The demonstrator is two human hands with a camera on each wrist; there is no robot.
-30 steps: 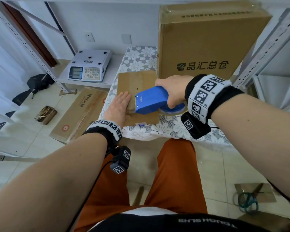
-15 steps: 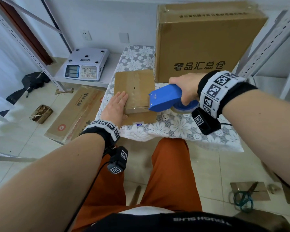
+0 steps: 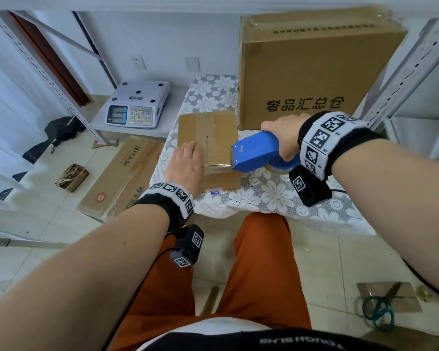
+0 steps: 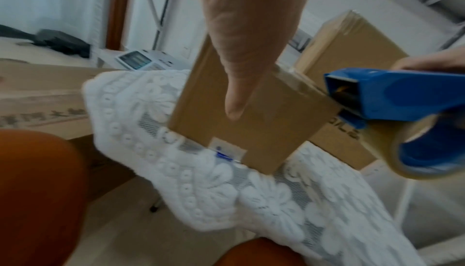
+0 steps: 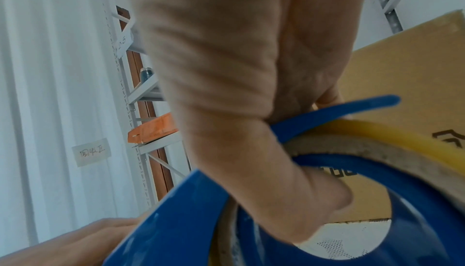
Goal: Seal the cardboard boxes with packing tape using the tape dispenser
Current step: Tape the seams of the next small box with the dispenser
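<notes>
A small flat cardboard box [image 3: 208,138] lies on the lace-covered table [image 3: 271,196], with clear tape across its top. My left hand [image 3: 186,164] rests flat on the box's near left part, fingers straight; in the left wrist view the thumb [image 4: 241,83] lies over the box [image 4: 261,129]. My right hand [image 3: 283,138] grips the blue tape dispenser [image 3: 255,153] by its handle. The dispenser's mouth sits at the box's right edge, and a strip of tape [image 3: 217,166] runs from it across the box. The tape roll [image 4: 412,149] hangs under the dispenser [image 4: 392,95].
A large printed cardboard box [image 3: 312,69] stands at the back of the table. A weighing scale [image 3: 137,105] sits on a low shelf to the left. Flattened cartons [image 3: 122,178] lie on the floor, scissors [image 3: 378,310] at lower right. Metal racks flank both sides.
My right hand has drawn the dispenser rightwards off the box top to its right edge, pulling tape across. The left hand has stayed pressed on the box.
</notes>
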